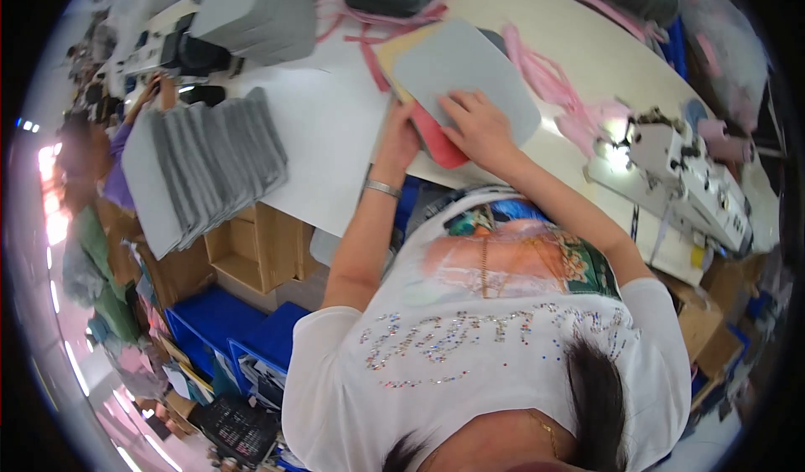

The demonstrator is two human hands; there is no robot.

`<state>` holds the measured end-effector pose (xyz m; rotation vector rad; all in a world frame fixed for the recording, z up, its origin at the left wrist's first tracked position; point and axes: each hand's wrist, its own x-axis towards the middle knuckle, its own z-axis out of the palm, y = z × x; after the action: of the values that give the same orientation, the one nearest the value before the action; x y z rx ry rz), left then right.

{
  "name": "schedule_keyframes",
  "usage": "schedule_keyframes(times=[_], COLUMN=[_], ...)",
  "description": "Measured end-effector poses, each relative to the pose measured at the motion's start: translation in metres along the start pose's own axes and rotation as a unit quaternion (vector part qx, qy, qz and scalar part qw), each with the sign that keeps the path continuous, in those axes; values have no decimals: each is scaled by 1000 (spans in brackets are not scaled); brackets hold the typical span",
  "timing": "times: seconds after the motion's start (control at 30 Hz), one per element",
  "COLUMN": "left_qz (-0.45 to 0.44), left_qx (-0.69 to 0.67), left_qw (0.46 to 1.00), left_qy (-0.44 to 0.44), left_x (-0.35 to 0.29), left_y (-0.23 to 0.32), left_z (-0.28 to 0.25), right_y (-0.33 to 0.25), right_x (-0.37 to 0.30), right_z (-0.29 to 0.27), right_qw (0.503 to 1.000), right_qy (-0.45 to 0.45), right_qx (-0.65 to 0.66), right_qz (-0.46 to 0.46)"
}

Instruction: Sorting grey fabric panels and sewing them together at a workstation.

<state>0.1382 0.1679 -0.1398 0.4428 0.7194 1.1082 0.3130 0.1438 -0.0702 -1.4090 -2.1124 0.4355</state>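
A light grey rounded panel lies at the near edge of the white table. Beneath it a yellow layer shows along the left, and a red piece sticks out at the near corner. My left hand grips the near left edge of these layers, its thumb side against the red piece. Across the near part of the grey panel rests my right hand, fingers spread on the surface. The undersides of the layers are hidden.
A white sewing machine with its lamp lit stands at right. Pink strips trail beyond the panel. Grey panels stand in a row at left, near a tall grey stack. A person in purple works farther left; blue crates sit below.
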Motion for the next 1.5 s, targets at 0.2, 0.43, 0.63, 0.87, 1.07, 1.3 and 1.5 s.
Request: schedule_keyframes(times=[0.2, 0.43, 0.63, 0.87, 1.07, 1.3, 1.5], left_qz=[51, 95, 156, 25, 95, 139, 197], left_qx=[97, 179, 738, 905, 860, 867, 770], left_qw=[994, 974, 614, 382, 458, 437, 584], left_qy=[11, 104, 235, 183, 201, 192, 165], left_x=[4, -26, -99, -106, -103, -111, -57], left_y=[-11, 60, 149, 71, 54, 63, 129], left_z=[15, 59, 81, -17, -33, -39, -14], right_y=[19, 33, 72, 90, 97, 91, 96], right_x=[1, 13, -18, -45, -41, -30, -27], right_z=[3, -53, -91, -61, -46, -50, -49], right_qw=[1000, 938, 810, 759, 757, 746, 691], right_qy=[23, 63, 106, 78, 37, 2, 22], right_qx=[-12, 295, 488, 519, 534, 558, 618], right_qz=[-7, 171, 307, 384, 374, 364, 374])
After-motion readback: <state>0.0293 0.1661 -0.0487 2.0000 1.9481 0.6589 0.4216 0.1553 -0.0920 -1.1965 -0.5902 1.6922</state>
